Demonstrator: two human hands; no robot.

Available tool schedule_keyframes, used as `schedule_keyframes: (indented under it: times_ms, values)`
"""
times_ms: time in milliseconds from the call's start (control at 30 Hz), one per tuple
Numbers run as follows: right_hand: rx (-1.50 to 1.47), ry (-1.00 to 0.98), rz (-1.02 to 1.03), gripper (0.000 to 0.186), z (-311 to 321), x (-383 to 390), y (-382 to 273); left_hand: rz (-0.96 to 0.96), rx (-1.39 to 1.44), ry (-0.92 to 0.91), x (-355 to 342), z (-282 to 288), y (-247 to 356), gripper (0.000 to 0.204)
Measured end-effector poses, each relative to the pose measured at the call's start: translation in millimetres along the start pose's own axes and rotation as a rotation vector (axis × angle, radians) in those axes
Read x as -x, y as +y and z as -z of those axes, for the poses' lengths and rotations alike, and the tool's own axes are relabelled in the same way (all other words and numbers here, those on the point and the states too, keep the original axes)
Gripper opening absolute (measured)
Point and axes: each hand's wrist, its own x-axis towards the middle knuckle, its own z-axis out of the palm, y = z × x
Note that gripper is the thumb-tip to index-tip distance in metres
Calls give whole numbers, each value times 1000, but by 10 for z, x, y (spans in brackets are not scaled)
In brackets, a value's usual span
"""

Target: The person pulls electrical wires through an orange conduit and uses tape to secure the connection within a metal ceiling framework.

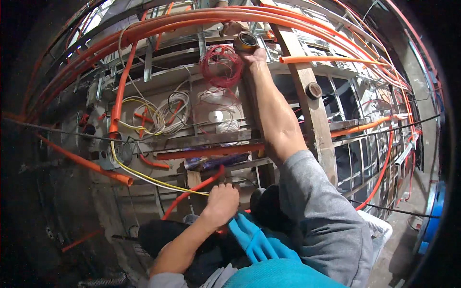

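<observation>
Closed in a fist, my left hand (223,201) grips a yellow wire (144,176) and a white wire (139,178) low in front of me. Both wires run left and up into the lower end of an orange conduit (117,108). My right arm reaches far forward and up. At its end, my right hand (256,56) is against a round, dark-rimmed ring that looks like a tape roll (246,42); its fingers are mostly hidden behind the ring. A coil of thin red wire (222,67) hangs just left of that hand.
Long orange conduits (182,19) arch across the top. A wooden post (317,125) with a similar ring (313,90) stands right of my forearm. White cable coils (168,113) hang at left. An open conduit end (126,180) juts out. A blue spool (434,216) is at far right.
</observation>
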Motion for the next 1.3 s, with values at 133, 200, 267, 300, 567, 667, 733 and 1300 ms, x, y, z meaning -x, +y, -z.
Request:
schedule_keyframes:
  times_ms: [133, 200, 267, 300, 567, 667, 733, 1300]
  values:
    - [-155, -64, 18, 67, -71, 375, 0, 11, -2, 55, -38, -17, -83, 22]
    - [-214, -121, 24, 67, -148, 548, 7, 44, -35, 123, -73, 32, -168, 25]
    - [-258, -211, 25, 68, -289, 747, -16, 54, -42, 197, -47, 116, -230, 26]
    - [-284, -260, 17, 68, -384, 882, -20, 48, -34, 228, 3, 162, -276, 27]
    - [-367, -396, 19, 72, -664, 1815, -190, -67, 46, 55, 183, 387, -164, 26]
    - [-300, -430, 1, 71, -771, 2121, -24, -22, 147, 277, 404, 472, -187, 33]
    - [-178, -509, 33, 66, -636, 2251, -53, 140, 145, 325, 479, 653, -130, 38]
    - [-172, -840, -336, 60, -366, 3204, 430, 451, 383, 272, 1405, 725, -729, 50]
